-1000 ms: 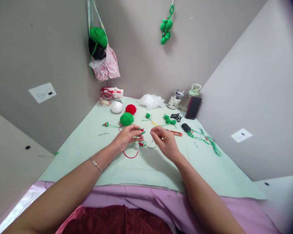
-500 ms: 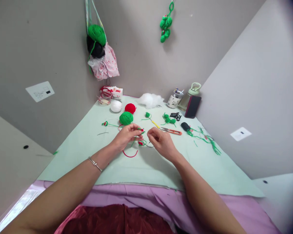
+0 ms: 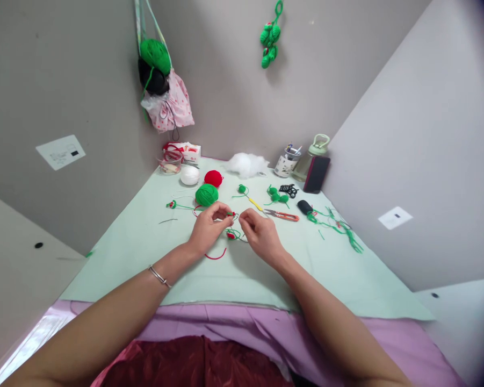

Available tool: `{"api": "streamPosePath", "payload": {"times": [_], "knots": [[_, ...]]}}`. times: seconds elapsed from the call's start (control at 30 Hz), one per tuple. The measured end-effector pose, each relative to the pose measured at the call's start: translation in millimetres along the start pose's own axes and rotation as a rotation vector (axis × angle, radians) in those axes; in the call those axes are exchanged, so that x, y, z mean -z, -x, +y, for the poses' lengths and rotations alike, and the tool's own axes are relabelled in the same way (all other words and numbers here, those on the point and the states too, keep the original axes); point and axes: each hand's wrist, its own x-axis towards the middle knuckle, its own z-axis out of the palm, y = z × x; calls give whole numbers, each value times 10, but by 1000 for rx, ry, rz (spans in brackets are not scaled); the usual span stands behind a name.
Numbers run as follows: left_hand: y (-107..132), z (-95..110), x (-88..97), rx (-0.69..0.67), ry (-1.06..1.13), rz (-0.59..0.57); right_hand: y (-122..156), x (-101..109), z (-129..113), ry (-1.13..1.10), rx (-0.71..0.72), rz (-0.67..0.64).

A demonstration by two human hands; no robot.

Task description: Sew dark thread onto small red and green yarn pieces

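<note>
Between the thumb and fingers of my left hand [image 3: 210, 228] is a small red-and-green crochet piece [image 3: 232, 214], mostly covered by the fingertips. My right hand [image 3: 261, 232] is closed in a pinch just to its right; whatever the fingertips hold is too small to make out. Below the hands lies another red-and-green crochet piece [image 3: 231, 235] with green yarn around it. A length of red yarn [image 3: 216, 257] curves on the table nearer to me. A green yarn ball [image 3: 207, 195] sits just beyond my left hand.
Right of centre lie a yellow-handled crochet hook [image 3: 255, 204], orange thread snips [image 3: 284, 215] and small green crochet balls [image 3: 274, 196]. Farther back are red [image 3: 213, 178] and white [image 3: 190, 175] yarn balls, white stuffing [image 3: 246, 165], a pen holder [image 3: 287, 162], a bottle [image 3: 306, 164] and a phone [image 3: 316, 174].
My right hand has moved slightly left, closer to my left hand. The crochet piece in my left hand has turned a little, showing less red. The whole view has shifted slightly.
</note>
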Motion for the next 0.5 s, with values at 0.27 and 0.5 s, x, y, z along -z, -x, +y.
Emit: {"api": "streamPosePath", "payload": {"times": [0.27,0.5], "knots": [[-6,12,-1,20,18,11,18,-49,-22,101,-3,62],[27,28,-42,-14,31,56,22,-120,-35,276,37,95]]}}
